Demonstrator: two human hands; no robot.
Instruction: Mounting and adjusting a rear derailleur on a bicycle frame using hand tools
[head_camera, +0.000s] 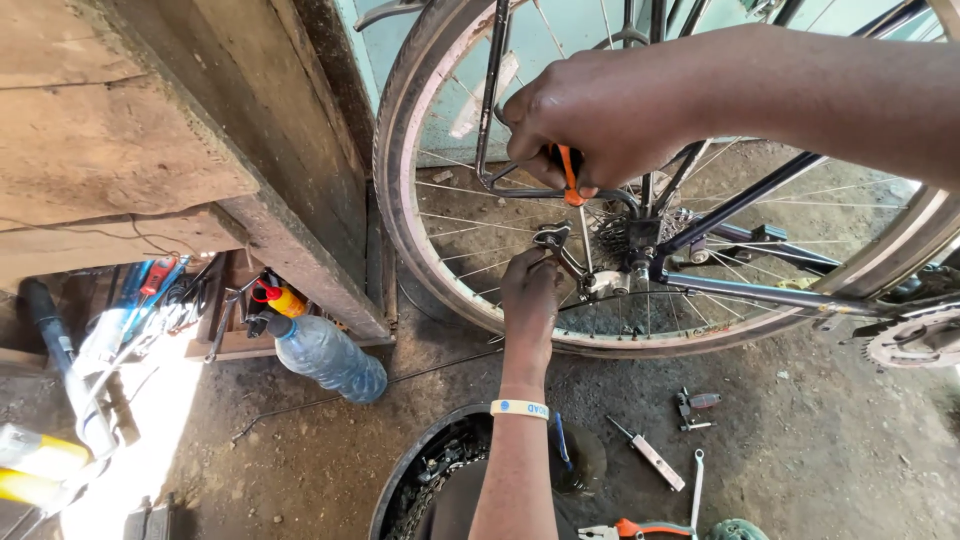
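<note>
Two hands working at wheel (450, 215) hub, frame centre. Right hand (590, 120), 12 o'clock, is gripping orange-handled tool (568, 172) closed-fisted; left hand (530, 290), 6 o'clock, is pinching derailleur (556, 240). Step judged: adjusting derailleur. Next move calls for steady holding. Bottle (325, 352) is lying at 9 o'clock.

A clear plastic bottle (328, 357) with a dark cap lies tilted on the dirt floor, left of the bicycle wheel (420, 240) and well apart from its tyre. Just above and left of that bottle stands a small yellow squeeze bottle (283, 300) with a red nozzle. Farther left of the wheel, at the frame's edge, lie two yellow containers (35, 470), blurred by glare.
</note>
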